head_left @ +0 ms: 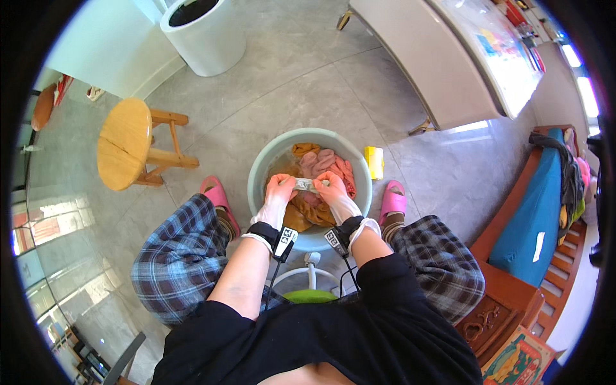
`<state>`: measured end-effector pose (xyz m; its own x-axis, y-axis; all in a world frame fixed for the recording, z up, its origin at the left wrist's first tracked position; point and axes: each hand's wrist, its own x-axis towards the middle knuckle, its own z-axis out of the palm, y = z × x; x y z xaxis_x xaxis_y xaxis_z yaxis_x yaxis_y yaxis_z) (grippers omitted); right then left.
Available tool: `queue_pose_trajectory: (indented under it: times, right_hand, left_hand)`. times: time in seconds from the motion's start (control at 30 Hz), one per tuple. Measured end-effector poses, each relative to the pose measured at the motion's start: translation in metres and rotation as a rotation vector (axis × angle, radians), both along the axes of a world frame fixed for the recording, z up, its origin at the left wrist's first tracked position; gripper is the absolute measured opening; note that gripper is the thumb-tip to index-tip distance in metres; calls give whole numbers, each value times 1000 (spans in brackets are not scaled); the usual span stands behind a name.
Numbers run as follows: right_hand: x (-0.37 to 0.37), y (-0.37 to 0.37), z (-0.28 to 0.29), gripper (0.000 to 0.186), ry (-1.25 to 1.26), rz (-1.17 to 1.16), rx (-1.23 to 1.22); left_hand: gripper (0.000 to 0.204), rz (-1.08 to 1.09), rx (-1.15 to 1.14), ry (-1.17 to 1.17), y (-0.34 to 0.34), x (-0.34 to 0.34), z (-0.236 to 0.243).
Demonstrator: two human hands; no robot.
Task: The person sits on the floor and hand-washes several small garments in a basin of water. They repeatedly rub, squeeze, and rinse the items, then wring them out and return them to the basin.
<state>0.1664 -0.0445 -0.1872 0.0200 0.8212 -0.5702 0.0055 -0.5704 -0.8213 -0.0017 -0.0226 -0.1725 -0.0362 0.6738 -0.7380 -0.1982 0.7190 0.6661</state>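
Over a pale blue-green basin, my left hand and my right hand are close together in thin whitish gloves that reach the wrists. Both hands are closed, fingers pinching a small white-and-grey cloth stretched between them. What kind of cloth it is, I cannot tell. Beneath it in the basin lie bunched wet-looking clothes: a pink garment, a coral-red one and mustard-brown fabric. Some water appears at the basin's left side, partly hidden by my left hand.
A yellow pack stands on the floor right of the basin. To the left is a round wooden stool; a white bin is farther back. A wheeled beige table stands at the far right, a wooden bench with a blue cushion nearer.
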Motion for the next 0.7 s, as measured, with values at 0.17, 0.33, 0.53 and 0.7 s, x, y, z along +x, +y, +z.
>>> queue_pose_trajectory:
  times: [0.17, 0.33, 0.53, 0.7]
  right_hand:
    - [-5, -5, -19, 31, -436, 182, 34]
    - [-18, -11, -32, 32, -745, 281, 154]
    - [-29, -3, -40, 26, -873, 411, 3]
    - [-30, -8, -19, 15, -492, -62, 119]
  left_hand:
    - [34, -307, 7, 411, -11, -6, -41]
    - [32, -529, 142, 678, -24, -5, -55]
    - [35, -616, 176, 764, -25, 3, -46]
    - [38, -113, -200, -5, -24, 18, -46]
